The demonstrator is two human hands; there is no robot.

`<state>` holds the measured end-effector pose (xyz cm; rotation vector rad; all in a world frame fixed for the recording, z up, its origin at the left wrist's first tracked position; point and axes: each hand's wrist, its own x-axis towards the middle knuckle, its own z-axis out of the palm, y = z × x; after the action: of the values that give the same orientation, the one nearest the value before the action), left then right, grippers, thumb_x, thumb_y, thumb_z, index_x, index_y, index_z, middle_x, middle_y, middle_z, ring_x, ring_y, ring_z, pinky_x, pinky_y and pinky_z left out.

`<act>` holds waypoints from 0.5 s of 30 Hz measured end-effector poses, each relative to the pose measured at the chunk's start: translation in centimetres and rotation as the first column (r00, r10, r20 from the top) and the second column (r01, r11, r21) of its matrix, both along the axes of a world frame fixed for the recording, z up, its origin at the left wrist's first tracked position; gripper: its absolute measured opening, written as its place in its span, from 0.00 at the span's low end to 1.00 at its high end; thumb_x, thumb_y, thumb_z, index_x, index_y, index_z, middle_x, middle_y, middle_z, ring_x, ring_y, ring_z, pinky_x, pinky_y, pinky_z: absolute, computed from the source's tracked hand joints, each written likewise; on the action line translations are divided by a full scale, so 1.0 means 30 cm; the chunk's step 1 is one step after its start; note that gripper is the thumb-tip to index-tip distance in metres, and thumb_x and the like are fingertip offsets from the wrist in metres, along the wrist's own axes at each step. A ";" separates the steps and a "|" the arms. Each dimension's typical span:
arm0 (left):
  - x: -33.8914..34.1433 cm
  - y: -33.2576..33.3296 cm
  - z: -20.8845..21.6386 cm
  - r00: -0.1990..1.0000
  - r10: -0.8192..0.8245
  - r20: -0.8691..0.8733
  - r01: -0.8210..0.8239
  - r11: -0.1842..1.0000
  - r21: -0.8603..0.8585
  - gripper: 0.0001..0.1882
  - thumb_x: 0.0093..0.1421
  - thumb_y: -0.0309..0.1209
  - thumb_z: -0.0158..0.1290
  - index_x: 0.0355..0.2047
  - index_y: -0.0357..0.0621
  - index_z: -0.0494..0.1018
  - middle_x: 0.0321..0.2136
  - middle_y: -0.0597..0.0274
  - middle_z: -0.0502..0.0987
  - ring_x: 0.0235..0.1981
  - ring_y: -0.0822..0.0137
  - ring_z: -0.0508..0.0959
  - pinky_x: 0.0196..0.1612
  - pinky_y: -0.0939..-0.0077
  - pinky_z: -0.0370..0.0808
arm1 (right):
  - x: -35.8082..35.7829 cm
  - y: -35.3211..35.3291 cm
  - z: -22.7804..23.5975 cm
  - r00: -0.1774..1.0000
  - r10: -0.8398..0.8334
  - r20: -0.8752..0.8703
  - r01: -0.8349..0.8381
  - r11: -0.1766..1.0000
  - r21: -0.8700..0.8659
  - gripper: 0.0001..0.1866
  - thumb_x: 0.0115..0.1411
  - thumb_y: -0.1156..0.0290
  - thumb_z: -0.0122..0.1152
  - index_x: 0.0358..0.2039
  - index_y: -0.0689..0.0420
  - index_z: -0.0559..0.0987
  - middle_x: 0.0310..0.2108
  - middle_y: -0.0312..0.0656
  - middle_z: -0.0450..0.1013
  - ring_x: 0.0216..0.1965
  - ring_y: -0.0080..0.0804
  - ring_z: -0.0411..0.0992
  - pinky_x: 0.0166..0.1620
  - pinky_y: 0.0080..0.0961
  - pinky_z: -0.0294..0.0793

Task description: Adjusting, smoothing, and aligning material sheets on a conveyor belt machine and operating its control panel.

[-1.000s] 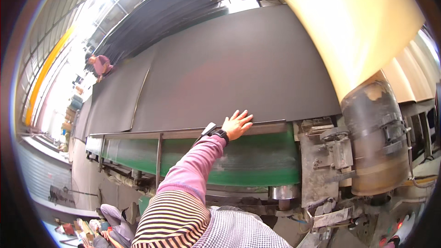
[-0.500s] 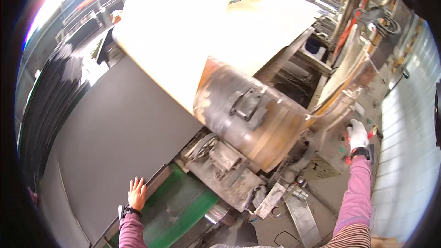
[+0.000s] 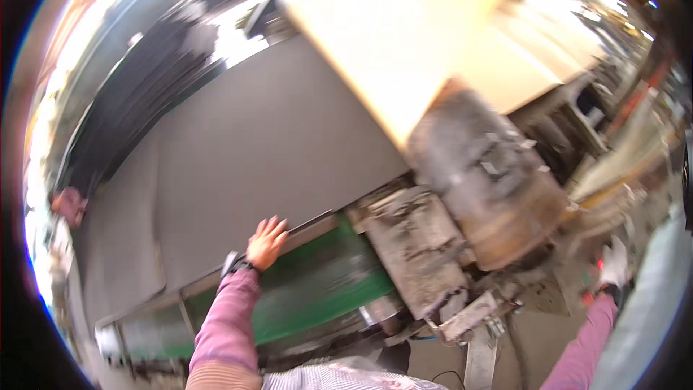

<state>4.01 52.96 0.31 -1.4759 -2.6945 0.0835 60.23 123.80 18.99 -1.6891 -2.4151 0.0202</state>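
Apparently the bare left hand (image 3: 266, 244) rests, fingers slightly apart, on the flat dark-grey sheet (image 3: 281, 126) at left; the white-gloved right hand (image 3: 614, 263), near right, has fingers too blurred to tell. Uneven pressure might skew the sheet.

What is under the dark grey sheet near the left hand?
Below the near edge of the dark grey sheet, a green belt is visible. What lies farther under cannot be seen, because the sheet covers it.
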 end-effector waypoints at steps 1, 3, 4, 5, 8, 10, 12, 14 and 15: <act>-0.021 -0.033 -0.033 0.996 0.049 0.074 -0.046 0.998 -0.035 0.23 0.67 0.46 0.42 0.60 0.59 0.65 0.66 0.63 0.58 0.68 0.46 0.53 0.62 0.42 0.60 | 0.050 0.043 -0.037 0.998 0.064 0.004 -0.064 0.997 0.051 0.23 0.59 0.74 0.52 0.55 0.67 0.69 0.54 0.57 0.69 0.57 0.51 0.66 0.61 0.37 0.62; 0.041 0.093 0.062 0.868 0.362 0.339 -0.351 0.931 -0.097 0.26 0.67 0.51 0.39 0.64 0.63 0.60 0.68 0.65 0.53 0.69 0.48 0.49 0.63 0.36 0.55 | 0.114 0.083 -0.037 0.991 -0.001 0.136 -0.011 0.997 0.082 0.23 0.59 0.75 0.52 0.56 0.67 0.69 0.54 0.57 0.69 0.57 0.52 0.66 0.61 0.37 0.62; 0.060 0.089 0.091 0.857 0.395 0.330 -0.382 0.918 -0.109 0.26 0.67 0.51 0.39 0.64 0.63 0.60 0.68 0.65 0.53 0.69 0.48 0.49 0.63 0.36 0.55 | 0.091 0.074 -0.037 0.994 0.013 0.108 -0.021 0.997 0.074 0.23 0.59 0.75 0.51 0.55 0.67 0.69 0.53 0.58 0.69 0.57 0.53 0.66 0.61 0.37 0.63; 0.071 0.084 0.109 0.840 0.428 0.334 -0.420 0.902 -0.100 0.25 0.67 0.48 0.40 0.64 0.63 0.60 0.68 0.64 0.54 0.69 0.47 0.50 0.61 0.35 0.57 | 0.065 0.057 -0.042 0.996 0.018 0.083 -0.024 0.997 0.069 0.22 0.60 0.75 0.51 0.55 0.67 0.69 0.53 0.58 0.69 0.57 0.53 0.66 0.60 0.38 0.63; 0.076 0.049 0.114 0.817 0.469 0.335 -0.459 0.881 -0.115 0.26 0.68 0.47 0.39 0.65 0.64 0.58 0.68 0.64 0.54 0.69 0.47 0.50 0.60 0.35 0.59 | 0.028 0.073 -0.069 0.996 0.031 0.081 -0.036 0.997 0.064 0.21 0.60 0.74 0.51 0.54 0.68 0.69 0.53 0.60 0.69 0.56 0.55 0.66 0.59 0.38 0.63; 0.075 0.064 0.118 0.814 0.472 0.339 -0.455 0.881 -0.133 0.27 0.68 0.49 0.39 0.66 0.65 0.57 0.68 0.65 0.54 0.69 0.47 0.49 0.61 0.36 0.59 | 0.034 0.079 -0.057 0.995 0.006 0.104 -0.012 0.998 0.060 0.21 0.60 0.73 0.51 0.54 0.68 0.69 0.52 0.60 0.69 0.55 0.55 0.66 0.59 0.38 0.63; 0.076 0.088 0.125 0.809 0.469 0.354 -0.459 0.880 -0.117 0.26 0.68 0.49 0.38 0.66 0.65 0.58 0.68 0.65 0.54 0.69 0.48 0.49 0.61 0.38 0.59 | 0.070 0.101 -0.062 0.996 0.034 0.078 -0.037 0.998 0.044 0.21 0.61 0.72 0.51 0.53 0.68 0.69 0.52 0.61 0.69 0.55 0.55 0.67 0.58 0.39 0.64; 0.086 0.080 0.130 0.818 0.467 0.337 -0.462 0.881 -0.100 0.26 0.68 0.47 0.40 0.65 0.63 0.59 0.67 0.62 0.55 0.68 0.46 0.51 0.61 0.40 0.60 | 0.030 0.071 -0.057 0.997 0.018 0.079 -0.020 1.000 0.020 0.21 0.61 0.71 0.51 0.53 0.68 0.69 0.53 0.61 0.69 0.56 0.55 0.66 0.58 0.39 0.64; 0.092 0.073 0.129 0.829 0.455 0.325 -0.457 0.886 -0.075 0.25 0.68 0.46 0.41 0.64 0.62 0.60 0.67 0.60 0.57 0.68 0.45 0.53 0.61 0.41 0.61 | 0.011 0.060 -0.040 0.997 -0.004 0.083 0.004 1.000 0.005 0.21 0.62 0.69 0.50 0.53 0.68 0.70 0.53 0.61 0.69 0.56 0.55 0.66 0.58 0.39 0.64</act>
<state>6.78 55.16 4.18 -0.8668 -3.2664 -0.1697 60.57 125.60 17.78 -1.7258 -2.4688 -0.0579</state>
